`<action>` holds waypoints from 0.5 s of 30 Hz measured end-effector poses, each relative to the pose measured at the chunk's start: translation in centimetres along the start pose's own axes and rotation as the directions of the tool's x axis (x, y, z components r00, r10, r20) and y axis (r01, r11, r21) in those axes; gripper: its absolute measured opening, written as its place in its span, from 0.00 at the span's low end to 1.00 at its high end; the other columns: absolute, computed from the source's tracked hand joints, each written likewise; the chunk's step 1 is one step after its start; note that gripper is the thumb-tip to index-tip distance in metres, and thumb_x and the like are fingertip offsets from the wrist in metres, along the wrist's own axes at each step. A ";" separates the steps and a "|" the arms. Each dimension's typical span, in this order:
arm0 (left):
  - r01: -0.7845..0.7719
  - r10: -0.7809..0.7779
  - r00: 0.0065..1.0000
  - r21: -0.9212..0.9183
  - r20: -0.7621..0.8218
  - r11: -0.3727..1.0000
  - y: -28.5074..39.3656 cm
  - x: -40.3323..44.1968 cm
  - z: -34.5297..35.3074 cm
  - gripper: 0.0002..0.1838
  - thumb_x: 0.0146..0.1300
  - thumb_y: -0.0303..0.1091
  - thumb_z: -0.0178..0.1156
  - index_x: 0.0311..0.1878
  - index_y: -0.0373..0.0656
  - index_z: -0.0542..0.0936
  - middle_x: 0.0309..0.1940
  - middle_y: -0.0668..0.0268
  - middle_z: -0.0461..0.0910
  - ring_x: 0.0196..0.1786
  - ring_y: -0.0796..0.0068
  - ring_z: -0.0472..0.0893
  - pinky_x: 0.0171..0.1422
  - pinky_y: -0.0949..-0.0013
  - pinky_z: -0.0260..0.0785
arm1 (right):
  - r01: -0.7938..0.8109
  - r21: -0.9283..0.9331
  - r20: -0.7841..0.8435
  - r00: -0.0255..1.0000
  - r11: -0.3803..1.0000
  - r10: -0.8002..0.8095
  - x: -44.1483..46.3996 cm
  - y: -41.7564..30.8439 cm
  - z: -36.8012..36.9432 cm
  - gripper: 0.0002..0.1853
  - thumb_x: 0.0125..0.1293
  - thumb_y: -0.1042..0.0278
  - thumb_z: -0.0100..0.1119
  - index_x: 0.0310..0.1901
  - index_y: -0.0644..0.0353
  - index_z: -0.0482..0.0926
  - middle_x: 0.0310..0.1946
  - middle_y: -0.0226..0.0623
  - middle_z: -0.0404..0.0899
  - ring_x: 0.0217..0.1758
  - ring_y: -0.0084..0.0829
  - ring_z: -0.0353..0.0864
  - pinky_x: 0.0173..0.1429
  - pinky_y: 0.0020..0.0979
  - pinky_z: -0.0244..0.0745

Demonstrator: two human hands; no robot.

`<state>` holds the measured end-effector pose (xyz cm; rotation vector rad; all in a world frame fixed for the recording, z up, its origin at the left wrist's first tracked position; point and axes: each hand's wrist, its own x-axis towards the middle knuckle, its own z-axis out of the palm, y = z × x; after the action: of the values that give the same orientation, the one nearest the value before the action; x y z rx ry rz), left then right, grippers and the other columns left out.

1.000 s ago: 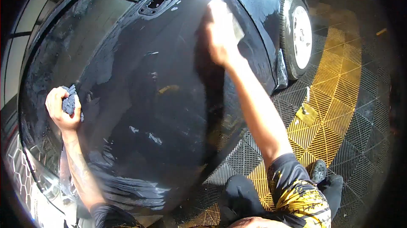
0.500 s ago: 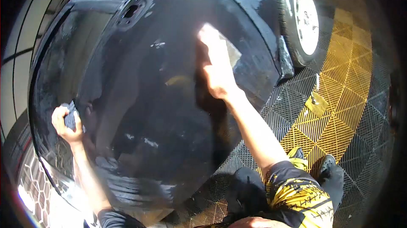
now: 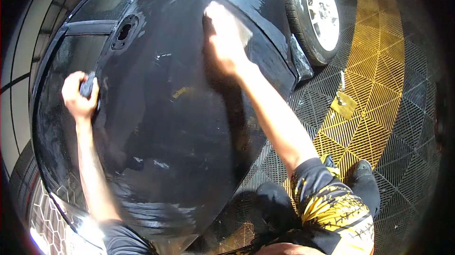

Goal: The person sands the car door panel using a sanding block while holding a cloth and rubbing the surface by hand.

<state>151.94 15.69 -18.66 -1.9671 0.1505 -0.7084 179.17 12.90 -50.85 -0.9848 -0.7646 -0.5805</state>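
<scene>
A dark car door panel (image 3: pixel 156 122) with pale scuffs and a small yellowish patch fills the middle of the view. My right hand (image 3: pixel 225 41) lies against its upper right part, pressing a greyish sheet that looks like sandpaper (image 3: pixel 245 34); only the sheet's edge shows beside the fingers. Over at the left, near the lower edge of the window, my left hand (image 3: pixel 79 95) is closed around a bunched dark blue-grey cloth (image 3: pixel 87 86).
Above the panel's left side is a bare door handle opening (image 3: pixel 124 33). A wheel with a white rim (image 3: pixel 323 13) stands at the upper right. On the black and yellow grid floor (image 3: pixel 379 79) lies a yellowish square sheet (image 3: pixel 344 105). My shoes are below.
The view has shifted slightly. My right hand with the sheet has slid farther up the panel, and my left hand with the cloth has moved up along the car's left side.
</scene>
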 end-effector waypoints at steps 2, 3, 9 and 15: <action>-0.046 0.046 0.998 -0.017 -0.048 0.999 0.1 2.7 2.5 0.13 0.53 0.35 0.73 0.37 0.42 0.79 0.35 0.61 0.81 0.41 0.58 0.81 0.51 0.60 0.73 | 0.037 0.029 0.097 0.994 0.999 -0.040 2.1 0.8 -1.9 0.33 0.72 0.65 0.45 0.76 0.71 0.56 0.78 0.59 0.53 0.83 0.54 0.47 0.86 0.46 0.36; -0.050 0.050 0.998 0.014 -0.045 0.999 0.5 3.8 3.4 0.14 0.53 0.36 0.73 0.38 0.44 0.79 0.36 0.63 0.81 0.42 0.59 0.82 0.53 0.60 0.72 | -0.081 0.098 0.129 0.989 0.992 0.068 1.2 0.4 -2.4 0.33 0.73 0.66 0.44 0.77 0.71 0.54 0.79 0.59 0.51 0.84 0.53 0.46 0.86 0.46 0.34; -0.090 0.085 0.992 -0.049 -0.095 0.995 0.8 6.1 5.5 0.12 0.57 0.35 0.71 0.40 0.43 0.80 0.37 0.64 0.81 0.43 0.60 0.81 0.53 0.60 0.72 | -0.137 0.366 0.120 0.988 0.921 0.099 -6.7 4.4 -5.4 0.35 0.74 0.69 0.43 0.80 0.65 0.50 0.82 0.55 0.43 0.87 0.48 0.36 0.87 0.43 0.29; -0.085 0.083 0.995 -0.034 -0.053 0.996 0.2 6.1 5.7 0.12 0.57 0.36 0.72 0.41 0.44 0.81 0.39 0.64 0.82 0.45 0.61 0.82 0.55 0.60 0.71 | -0.263 0.202 0.260 0.943 0.943 0.207 -3.5 4.1 -7.2 0.36 0.74 0.67 0.43 0.80 0.65 0.48 0.82 0.56 0.42 0.86 0.51 0.36 0.87 0.44 0.32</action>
<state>160.02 17.60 -18.21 -1.9656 0.2777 -0.7062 182.24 8.63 -58.11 -0.9172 -0.8874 -0.1592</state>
